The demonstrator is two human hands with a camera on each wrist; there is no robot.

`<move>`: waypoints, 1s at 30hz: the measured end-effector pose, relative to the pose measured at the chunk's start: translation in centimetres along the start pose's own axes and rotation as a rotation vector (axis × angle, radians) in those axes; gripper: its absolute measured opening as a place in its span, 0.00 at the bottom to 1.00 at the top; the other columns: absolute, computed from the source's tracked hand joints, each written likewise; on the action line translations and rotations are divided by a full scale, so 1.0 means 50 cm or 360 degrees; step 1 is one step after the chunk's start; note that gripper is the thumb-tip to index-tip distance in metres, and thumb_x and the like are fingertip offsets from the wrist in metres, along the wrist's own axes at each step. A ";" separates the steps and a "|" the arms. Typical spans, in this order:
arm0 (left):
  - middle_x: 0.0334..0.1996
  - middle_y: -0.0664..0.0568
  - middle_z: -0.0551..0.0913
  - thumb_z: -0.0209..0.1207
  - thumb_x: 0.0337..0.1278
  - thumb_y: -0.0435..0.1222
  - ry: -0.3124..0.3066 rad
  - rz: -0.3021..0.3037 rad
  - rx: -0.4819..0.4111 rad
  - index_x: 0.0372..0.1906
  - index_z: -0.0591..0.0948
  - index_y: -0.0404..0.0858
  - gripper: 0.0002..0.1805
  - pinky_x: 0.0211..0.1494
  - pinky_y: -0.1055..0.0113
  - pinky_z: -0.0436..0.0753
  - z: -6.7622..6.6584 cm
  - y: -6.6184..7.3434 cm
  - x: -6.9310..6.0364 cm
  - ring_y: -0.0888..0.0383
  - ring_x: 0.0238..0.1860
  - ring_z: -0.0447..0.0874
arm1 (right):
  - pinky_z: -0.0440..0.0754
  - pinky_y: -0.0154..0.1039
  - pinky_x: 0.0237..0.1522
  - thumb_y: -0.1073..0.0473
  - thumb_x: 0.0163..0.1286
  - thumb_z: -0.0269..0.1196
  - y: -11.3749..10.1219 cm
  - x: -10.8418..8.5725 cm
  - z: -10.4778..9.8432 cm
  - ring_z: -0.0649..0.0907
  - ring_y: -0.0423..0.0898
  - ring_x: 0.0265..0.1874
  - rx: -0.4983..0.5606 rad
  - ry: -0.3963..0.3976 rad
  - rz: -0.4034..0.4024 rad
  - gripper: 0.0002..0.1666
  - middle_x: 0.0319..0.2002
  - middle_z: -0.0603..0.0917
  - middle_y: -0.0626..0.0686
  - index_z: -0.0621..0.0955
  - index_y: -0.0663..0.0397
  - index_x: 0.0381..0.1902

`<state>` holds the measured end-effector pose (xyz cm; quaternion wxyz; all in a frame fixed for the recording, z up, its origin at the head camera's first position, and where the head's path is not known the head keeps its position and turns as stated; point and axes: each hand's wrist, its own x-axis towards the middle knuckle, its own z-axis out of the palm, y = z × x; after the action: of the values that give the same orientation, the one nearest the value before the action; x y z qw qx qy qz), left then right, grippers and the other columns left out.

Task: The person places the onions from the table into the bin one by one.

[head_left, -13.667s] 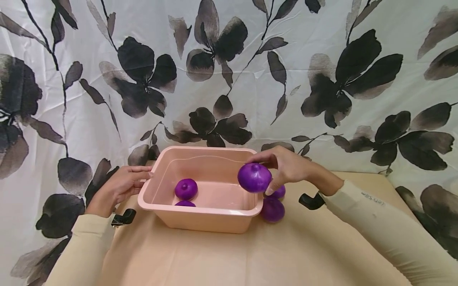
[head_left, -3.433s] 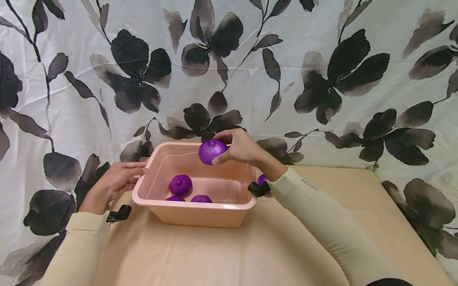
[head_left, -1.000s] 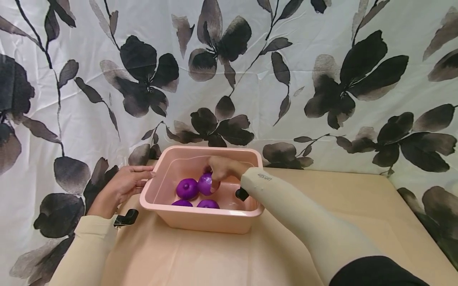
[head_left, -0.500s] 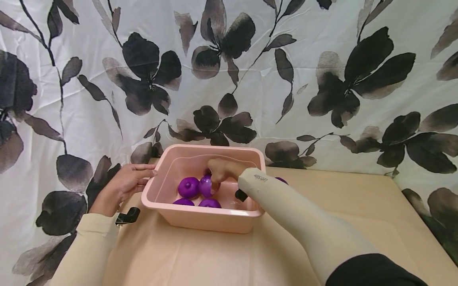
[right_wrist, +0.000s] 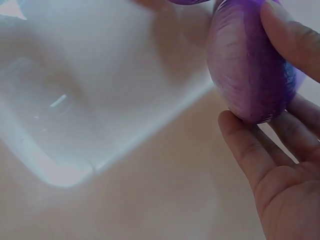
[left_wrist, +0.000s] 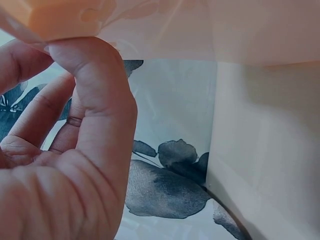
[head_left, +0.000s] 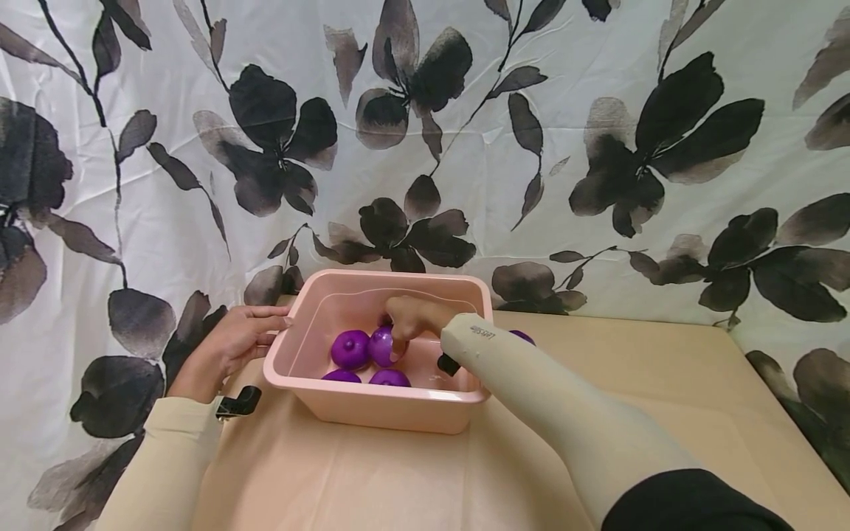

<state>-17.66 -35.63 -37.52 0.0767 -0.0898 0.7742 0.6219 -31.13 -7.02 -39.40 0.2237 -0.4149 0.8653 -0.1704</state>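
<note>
A pink plastic tub stands on the table, with several shiny purple onions inside, one of them a whole onion at its left. My right hand reaches down into the tub and grips another purple onion beside it. The right wrist view shows thumb and fingers on opposite sides of that onion. Two more, such as the onion, are partly hidden by the near wall. At the tub's left end my left hand holds the rim; the thumb presses just beneath it.
One more purple onion sits right of the tub, mostly hidden behind my right sleeve. A beige cloth covers the table. Close behind the tub hangs a white curtain with dark flowers.
Onions from beside the tub have been carried into it one after another. My right hand has lowered the latest one onto the bottom and stays there. The left hand keeps its place.
</note>
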 end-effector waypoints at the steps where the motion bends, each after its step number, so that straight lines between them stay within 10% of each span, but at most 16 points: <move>1: 0.38 0.64 0.87 0.62 0.72 0.38 -0.0001 -0.0001 0.0003 0.75 0.66 0.24 0.35 0.45 0.68 0.90 0.001 0.000 0.000 0.64 0.39 0.90 | 0.84 0.31 0.41 0.66 0.48 0.80 0.001 -0.001 0.000 0.83 0.44 0.34 -0.0002 0.0002 0.0002 0.27 0.38 0.89 0.50 0.88 0.59 0.48; 15: 0.36 0.64 0.88 0.63 0.71 0.37 -0.0017 -0.0028 -0.0034 0.73 0.70 0.25 0.33 0.46 0.68 0.90 -0.001 0.005 0.006 0.65 0.39 0.91 | 0.76 0.50 0.74 0.63 0.55 0.76 -0.006 -0.027 -0.046 0.81 0.59 0.66 0.0275 0.0108 -0.0023 0.40 0.68 0.80 0.64 0.78 0.67 0.67; 30: 0.38 0.66 0.87 0.64 0.71 0.38 -0.0012 -0.0033 -0.0065 0.63 0.83 0.41 0.19 0.46 0.67 0.90 0.015 -0.002 0.005 0.65 0.40 0.90 | 0.77 0.50 0.73 0.64 0.58 0.77 0.096 -0.210 -0.187 0.77 0.63 0.70 0.0831 0.0446 -0.0015 0.39 0.68 0.79 0.62 0.75 0.63 0.67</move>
<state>-17.90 -34.91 -37.85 0.0842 -0.0971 0.7601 0.6370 -33.30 5.21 -31.24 0.2002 -0.3199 0.8128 -0.4439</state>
